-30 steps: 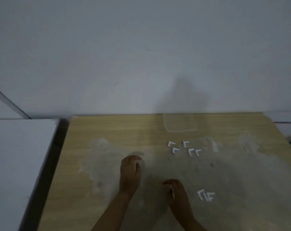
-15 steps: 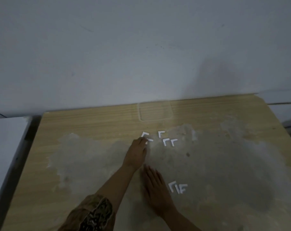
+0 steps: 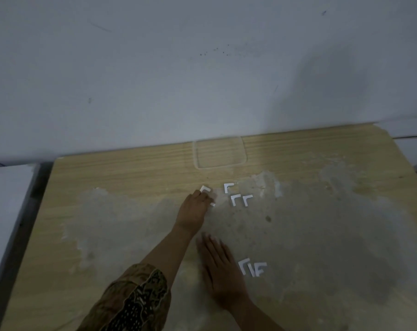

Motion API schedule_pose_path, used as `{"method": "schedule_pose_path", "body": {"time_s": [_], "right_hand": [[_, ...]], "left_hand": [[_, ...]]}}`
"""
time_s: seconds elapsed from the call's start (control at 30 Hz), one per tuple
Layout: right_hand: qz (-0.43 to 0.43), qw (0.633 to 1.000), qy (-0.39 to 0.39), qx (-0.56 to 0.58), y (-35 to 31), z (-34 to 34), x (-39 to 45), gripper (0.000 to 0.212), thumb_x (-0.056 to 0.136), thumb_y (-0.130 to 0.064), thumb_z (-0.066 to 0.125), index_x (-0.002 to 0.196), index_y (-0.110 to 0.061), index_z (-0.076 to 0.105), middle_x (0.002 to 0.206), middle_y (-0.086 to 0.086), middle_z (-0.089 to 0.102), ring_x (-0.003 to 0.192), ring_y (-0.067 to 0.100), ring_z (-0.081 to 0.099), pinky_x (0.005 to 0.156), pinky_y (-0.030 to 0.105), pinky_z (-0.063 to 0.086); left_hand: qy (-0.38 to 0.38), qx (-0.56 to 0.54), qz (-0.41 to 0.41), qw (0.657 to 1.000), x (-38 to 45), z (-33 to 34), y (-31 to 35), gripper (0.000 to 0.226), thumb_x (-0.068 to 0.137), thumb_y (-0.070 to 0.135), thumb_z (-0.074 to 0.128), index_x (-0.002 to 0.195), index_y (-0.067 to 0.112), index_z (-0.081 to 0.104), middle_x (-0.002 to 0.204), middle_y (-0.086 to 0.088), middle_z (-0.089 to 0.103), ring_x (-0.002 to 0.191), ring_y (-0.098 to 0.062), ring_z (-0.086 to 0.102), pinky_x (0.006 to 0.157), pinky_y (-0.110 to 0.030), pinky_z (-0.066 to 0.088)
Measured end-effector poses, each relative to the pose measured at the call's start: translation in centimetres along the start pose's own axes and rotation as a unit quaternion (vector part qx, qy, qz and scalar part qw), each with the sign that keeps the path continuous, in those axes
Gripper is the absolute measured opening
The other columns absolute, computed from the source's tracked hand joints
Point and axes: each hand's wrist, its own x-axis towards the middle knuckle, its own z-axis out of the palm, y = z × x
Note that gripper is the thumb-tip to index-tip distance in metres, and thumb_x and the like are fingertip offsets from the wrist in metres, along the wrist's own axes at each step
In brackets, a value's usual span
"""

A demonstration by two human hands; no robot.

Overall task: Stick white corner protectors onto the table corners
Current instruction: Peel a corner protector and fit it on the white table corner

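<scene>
Wooden worktop (image 3: 131, 177) against a pale wall (image 3: 178, 68), its surface worn to a large grey patch across the middle. Left hand (image 3: 195, 209) stretched forward over the worktop, fingertips (image 3: 206, 197) on a white corner protector (image 3: 205, 189) at the left end of the far cluster; grip looks closed on that protector, with a second white piece (image 3: 212, 204) peeking out just beside the knuckles, though blur hides exactly how the fingers lie. Patterned brown sleeve (image 3: 135, 299) on the left forearm, low in the picture. Right hand (image 3: 220, 266) flat on the worktop nearer the body, fingers straight and together, grip released, holding nothing. Just right of the left hand, three more L-shaped protectors: one (image 3: 228, 187) farther back, two (image 3: 235, 199) (image 3: 247, 200) side by side a little nearer. Close beside the right hand, a near pair of protectors (image 3: 244, 265) (image 3: 259, 269) touching or overlapping. Clear square lid or tray (image 3: 220, 152) at the back edge of the worktop, behind the far cluster. White surface (image 3: 9, 199) to the left, apart from the worktop by a dark gap.
</scene>
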Motion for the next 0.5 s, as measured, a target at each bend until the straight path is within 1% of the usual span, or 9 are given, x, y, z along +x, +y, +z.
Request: {"method": "schedule_pose_path", "body": {"time_s": [0.07, 0.1, 0.17, 0.23, 0.27, 0.33, 0.4, 0.47, 0.5], "right_hand": [[0.004, 1.0, -0.008, -0.004, 0.1, 0.2, 0.0, 0.059, 0.1, -0.029, 0.042, 0.153, -0.016, 0.019, 0.162, -0.001, 0.012, 0.149, 0.016, 0.011, 0.118, 0.038, 0.018], [0.007, 1.0, -0.011, -0.008, 0.1, 0.3, 0.0, 0.06, 0.1, -0.03, 0.042, 0.153, -0.016, 0.018, 0.162, -0.002, 0.011, 0.149, 0.016, 0.01, 0.117, 0.038, 0.018], [0.01, 1.0, -0.012, -0.015, 0.2, 0.5, 0.1, 0.059, 0.101, -0.032, 0.04, 0.153, -0.017, 0.016, 0.162, -0.002, 0.011, 0.149, 0.016, 0.011, 0.117, 0.038, 0.017], [0.013, 1.0, -0.009, -0.023, 0.2, 0.6, 0.0, 0.059, 0.101, -0.034, 0.037, 0.153, -0.019, 0.017, 0.162, -0.002, 0.014, 0.149, 0.017, 0.013, 0.117, 0.038, 0.017], [0.015, 0.999, -0.01, -0.027, 0.1, 0.5, 0.0, 0.059, 0.101, -0.035, 0.037, 0.153, -0.019, 0.017, 0.161, -0.002, 0.015, 0.149, 0.017, 0.015, 0.117, 0.037, 0.018], [0.016, 0.999, -0.01, -0.033, 0.0, 0.3, 0.1, 0.059, 0.1, -0.037, 0.037, 0.153, -0.019, 0.019, 0.161, -0.002, 0.017, 0.148, 0.017, 0.017, 0.116, 0.037, 0.018], [0.011, 0.999, -0.008, -0.031, 0.1, 0.2, 0.3, 0.059, 0.099, -0.037, 0.04, 0.152, -0.019, 0.022, 0.16, -0.001, 0.02, 0.148, 0.016, 0.019, 0.117, 0.036, 0.018], [0.0, 1.0, -0.014, -0.02, 0.2, -0.1, 0.3, 0.059, 0.098, -0.038, 0.041, 0.151, -0.018, 0.026, 0.159, 0.0, 0.024, 0.147, 0.016, 0.021, 0.117, 0.036, 0.02], [-0.007, 0.999, -0.023, -0.023, 0.3, -0.3, 0.3, 0.058, 0.098, -0.038, 0.04, 0.151, -0.017, 0.028, 0.158, 0.001, 0.026, 0.147, 0.016, 0.023, 0.116, 0.036, 0.022]], "left_hand": [[0.01, -0.061, -0.023, 0.998, -0.2, -0.1, 0.3, 0.026, 0.07, 0.006, 0.056, 0.093, 0.014, 0.067, 0.1, -0.006, 0.065, 0.09, -0.027, 0.057, 0.076, -0.034, 0.05], [0.003, -0.093, -0.047, 0.995, -0.3, -0.5, 0.5, 0.028, 0.075, 0.002, 0.055, 0.099, 0.01, 0.065, 0.107, -0.009, 0.062, 0.094, -0.029, 0.055, 0.08, -0.037, 0.05], [-0.015, -0.143, -0.087, 0.986, -0.6, -0.9, 0.8, 0.027, 0.084, -0.001, 0.052, 0.108, 0.005, 0.061, 0.116, -0.013, 0.053, 0.098, -0.03, 0.055, 0.083, -0.035, 0.046], [-0.01, -0.204, -0.134, 0.97, -1.1, -1.2, 1.0, 0.018, 0.085, -0.003, 0.053, 0.1, 0.002, 0.064, 0.108, -0.015, 0.052, 0.092, -0.031, 0.057, 0.077, -0.027, 0.044], [0.013, -0.242, -0.171, 0.955, -1.4, -1.5, 1.1, 0.015, 0.083, -0.004, 0.057, 0.093, 0.0, 0.066, 0.103, -0.016, 0.054, 0.088, -0.03, 0.058, 0.075, -0.023, 0.044], [0.081, -0.326, -0.254, 0.907, -2.1, -2.5, 1.5, 0.009, 0.076, -0.004, 0.069, 0.084, -0.001, 0.071, 0.088, -0.012, 0.061, 0.077, -0.021, 0.06, 0.069, -0.016, 0.048], [0.098, -0.446, -0.334, 0.825, -3.1, -3.7, 2.0, 0.017, 0.073, -0.001, 0.076, 0.088, -0.005, 0.07, 0.08, -0.008, 0.063, 0.069, -0.008, 0.057, 0.057, -0.007, 0.046], [0.096, -0.556, -0.381, 0.732, -4.4, -4.5, 2.0, 0.025, 0.074, -0.002, 0.076, 0.097, -0.006, 0.069, 0.085, -0.01, 0.066, 0.073, -0.012, 0.06, 0.054, -0.007, 0.046], [0.101, -0.587, -0.392, 0.701, -5.1, -4.7, 1.9, 0.025, 0.075, -0.001, 0.075, 0.099, -0.003, 0.069, 0.088, -0.011, 0.068, 0.077, -0.016, 0.062, 0.057, -0.011, 0.049]]}}
